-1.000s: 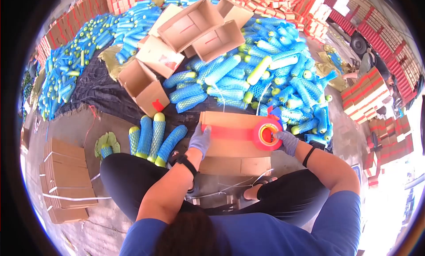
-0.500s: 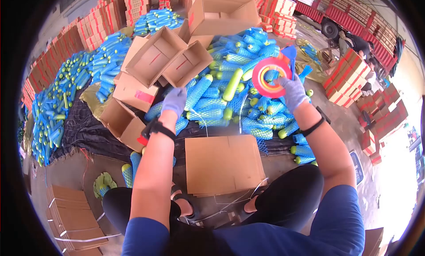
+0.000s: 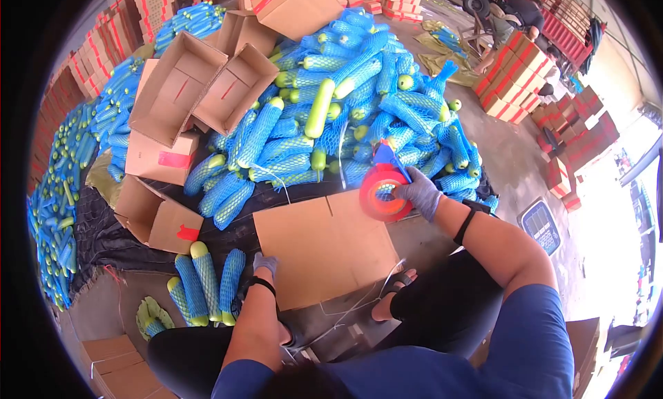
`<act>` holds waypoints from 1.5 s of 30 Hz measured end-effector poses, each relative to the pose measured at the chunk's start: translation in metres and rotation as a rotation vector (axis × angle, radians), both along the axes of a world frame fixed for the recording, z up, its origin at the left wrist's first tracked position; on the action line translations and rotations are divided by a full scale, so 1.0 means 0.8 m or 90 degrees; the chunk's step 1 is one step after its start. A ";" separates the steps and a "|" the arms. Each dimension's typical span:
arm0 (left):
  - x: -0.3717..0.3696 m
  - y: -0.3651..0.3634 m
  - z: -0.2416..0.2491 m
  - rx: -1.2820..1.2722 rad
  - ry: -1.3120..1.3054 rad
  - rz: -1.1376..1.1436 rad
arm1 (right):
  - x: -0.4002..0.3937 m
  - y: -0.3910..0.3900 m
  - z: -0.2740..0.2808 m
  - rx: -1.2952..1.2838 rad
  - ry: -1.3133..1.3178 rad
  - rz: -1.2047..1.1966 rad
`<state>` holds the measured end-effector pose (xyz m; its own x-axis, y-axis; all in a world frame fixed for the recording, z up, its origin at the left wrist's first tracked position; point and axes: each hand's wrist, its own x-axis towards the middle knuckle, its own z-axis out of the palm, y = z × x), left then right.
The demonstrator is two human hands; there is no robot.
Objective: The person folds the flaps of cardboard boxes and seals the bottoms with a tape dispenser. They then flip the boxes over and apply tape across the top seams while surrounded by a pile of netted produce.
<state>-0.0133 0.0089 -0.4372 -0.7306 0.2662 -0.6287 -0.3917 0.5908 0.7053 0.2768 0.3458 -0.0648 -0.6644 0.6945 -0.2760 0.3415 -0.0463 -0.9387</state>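
My right hand (image 3: 421,194), in a grey glove, grips a tape dispenser (image 3: 385,154) with a blue body and a large red tape roll (image 3: 380,194). The dispenser is above the upper right corner of a flattened cardboard box (image 3: 324,250). At the left edge of that cardboard is my gloved left hand (image 3: 265,262), closed on the edge, its fingertips partly hidden. Just beyond the cardboard lies a big heap of long green gourds in blue foam netting (image 3: 297,149). Several more netted gourds (image 3: 205,278) lie left of my left hand.
Open cartons (image 3: 176,88) lean on the heap's left side. Tied flat cardboard (image 3: 121,364) lies at the lower left. White strapping (image 3: 345,313) trails by my feet. Taped cartons (image 3: 511,74) are stacked at the right, near bent-over people (image 3: 521,16) and a red truck (image 3: 556,33).
My left hand has come down from above the heap to the cardboard's left edge. My right hand has lowered the tape dispenser towards the cardboard. The view has shifted, and the cardboard now sits tilted.
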 end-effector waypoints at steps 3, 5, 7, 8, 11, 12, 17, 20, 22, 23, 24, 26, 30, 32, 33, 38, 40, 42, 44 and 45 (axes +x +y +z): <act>-0.018 0.007 0.034 0.198 -0.002 0.054 | -0.002 0.006 0.001 0.035 0.040 0.023; -0.032 0.016 0.065 0.339 -0.002 0.036 | -0.012 -0.020 0.060 0.145 0.002 0.110; -0.049 0.022 0.104 0.530 0.015 -0.025 | -0.010 -0.007 0.069 0.417 -0.061 0.280; -0.056 0.028 0.124 0.523 0.012 -0.024 | -0.014 -0.012 0.068 0.568 -0.025 0.364; -0.059 0.033 0.150 0.686 -0.014 -0.078 | -0.019 -0.045 0.073 0.730 0.039 0.543; -0.063 0.028 0.150 0.573 0.079 -0.220 | -0.020 -0.065 0.068 0.686 -0.001 0.584; -0.134 -0.014 0.136 0.473 -0.447 -0.136 | -0.036 -0.107 0.015 0.693 -0.189 0.831; -0.081 -0.006 0.265 0.327 -0.114 -0.560 | -0.029 -0.108 0.024 0.874 -0.090 0.787; -0.028 0.014 0.387 0.433 -0.354 -0.433 | -0.034 -0.106 0.038 0.857 -0.054 0.762; -0.014 0.024 0.406 0.484 -0.479 -0.365 | -0.035 -0.107 0.042 0.831 -0.017 0.744; 0.000 0.034 0.425 0.523 -0.603 -0.290 | -0.036 -0.108 0.044 0.833 -0.026 0.739; 0.007 0.055 0.438 0.381 -0.125 -0.834 | -0.043 -0.113 0.047 0.854 -0.046 0.741; 0.014 0.067 0.397 0.147 0.084 -0.958 | -0.045 -0.107 0.029 0.851 -0.062 0.777; 0.024 0.065 0.423 0.098 0.084 -0.965 | -0.047 -0.107 0.034 0.844 -0.089 0.808; 0.025 0.061 0.419 0.204 -0.065 -0.925 | -0.046 -0.110 0.033 0.829 -0.116 0.845; 0.030 0.039 0.398 0.324 -0.265 -0.790 | -0.034 -0.109 0.030 0.825 -0.072 0.837; 0.031 0.031 0.385 0.294 -0.208 -0.728 | -0.031 -0.116 0.034 0.826 -0.062 0.815; 0.024 0.032 0.381 0.268 -0.212 -0.718 | -0.035 -0.119 0.051 0.806 -0.108 0.853; 0.017 0.033 0.385 0.244 -0.217 -0.704 | -0.034 -0.126 0.049 0.808 -0.104 0.850; 0.012 0.033 0.388 0.224 -0.178 -0.727 | -0.034 -0.129 0.047 0.811 -0.104 0.845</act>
<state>-0.0036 0.0352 -0.1270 0.1820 0.8517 -0.4913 0.0623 0.4887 0.8702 0.2498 0.2424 -0.0268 -0.9058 -0.3847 -0.1774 -0.3631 0.9207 -0.1429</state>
